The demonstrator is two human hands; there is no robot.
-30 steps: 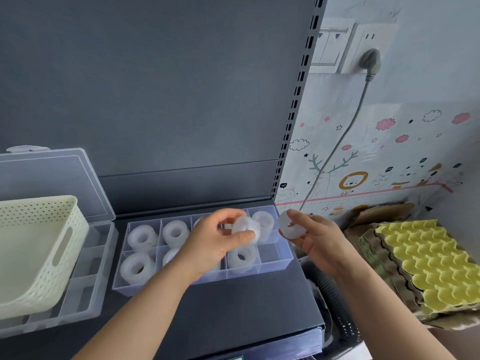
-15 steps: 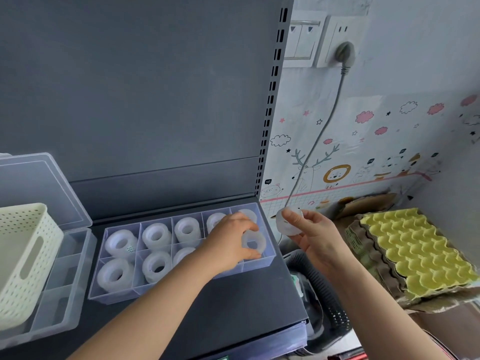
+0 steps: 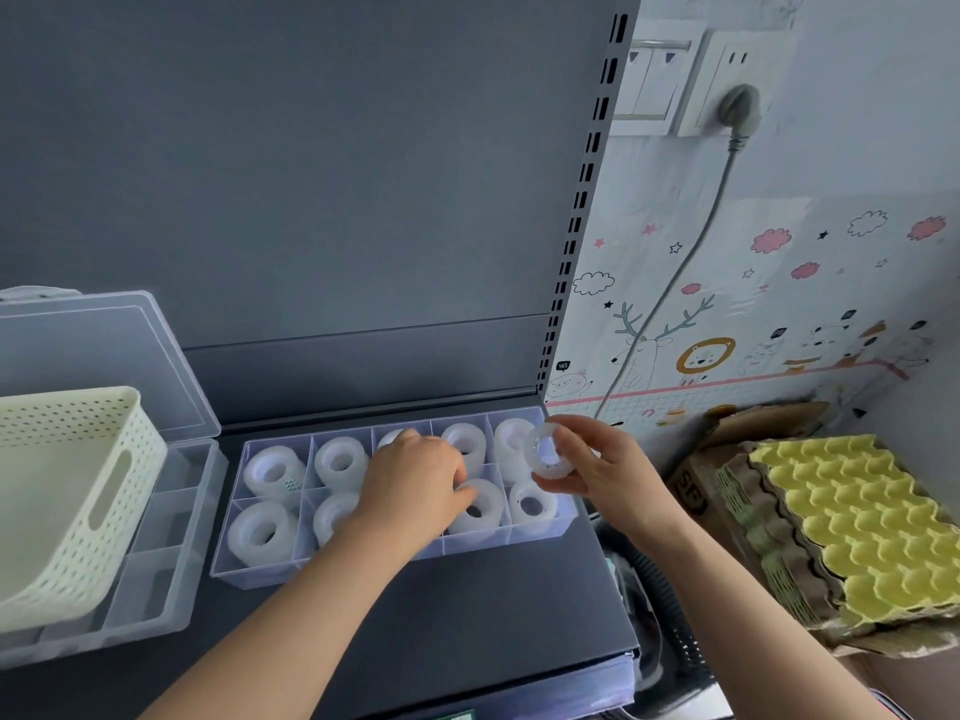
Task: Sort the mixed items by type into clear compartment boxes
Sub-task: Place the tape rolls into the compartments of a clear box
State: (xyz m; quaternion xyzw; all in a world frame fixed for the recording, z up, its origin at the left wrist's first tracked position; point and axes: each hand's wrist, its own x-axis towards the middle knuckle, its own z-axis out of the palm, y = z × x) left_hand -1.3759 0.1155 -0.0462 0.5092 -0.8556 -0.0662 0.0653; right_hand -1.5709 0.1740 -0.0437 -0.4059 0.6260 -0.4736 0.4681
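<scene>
A clear compartment box point(image 3: 540, 535) lies on the dark shelf with a white tape roll in each visible compartment, such as one at the front left point(image 3: 260, 535). My left hand point(image 3: 415, 491) rests palm down over the box's middle compartments, its fingertips on a tape roll in the front row point(image 3: 480, 506); whether it grips that roll is unclear. My right hand point(image 3: 602, 472) holds another white tape roll point(image 3: 548, 452) upright just above the box's right end.
A cream perforated basket point(image 3: 67, 491) sits in a second clear box with its lid up point(image 3: 156, 574) at the left. Yellow egg trays point(image 3: 862, 527) on cardboard lie at the right. A grey cable point(image 3: 691, 252) hangs from a wall socket.
My left hand went down from holding a roll above the box to resting on the front row. My right hand brought its roll leftward over the box's right end.
</scene>
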